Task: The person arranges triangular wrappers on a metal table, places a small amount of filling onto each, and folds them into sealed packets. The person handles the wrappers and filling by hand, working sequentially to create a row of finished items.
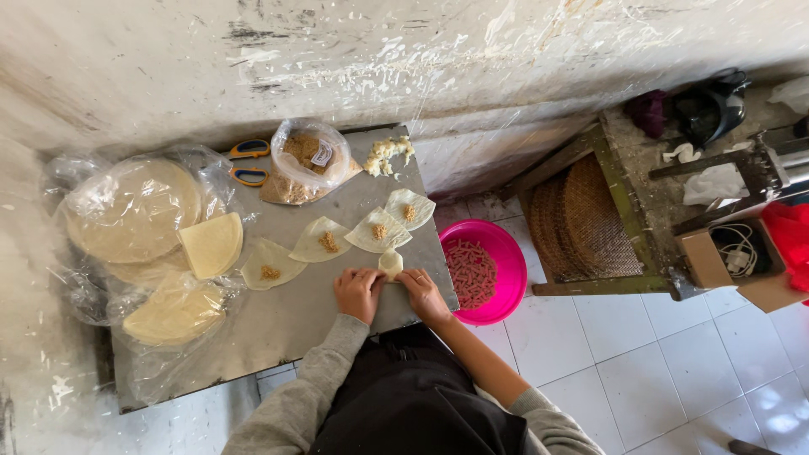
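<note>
My left hand (357, 291) and my right hand (423, 295) rest on a grey metal table (303, 316), both pinching a small pale dough wrapper (390, 264) that is partly rolled up between them. Just beyond lie several quarter-round wrappers in a row, each with a dab of brown filling: one (271, 265) at the left, one (320, 241) beside it, one (377, 232) further right and one (410, 208) at the far right.
A stack of cut wrappers (211, 243) and round sheets in clear plastic (131, 211) sit at the left. A bag of brown filling (308, 160), scissors (250, 163) and a pale lump (388, 154) lie at the back. A pink bowl of finished rolls (480, 271) stands on the floor.
</note>
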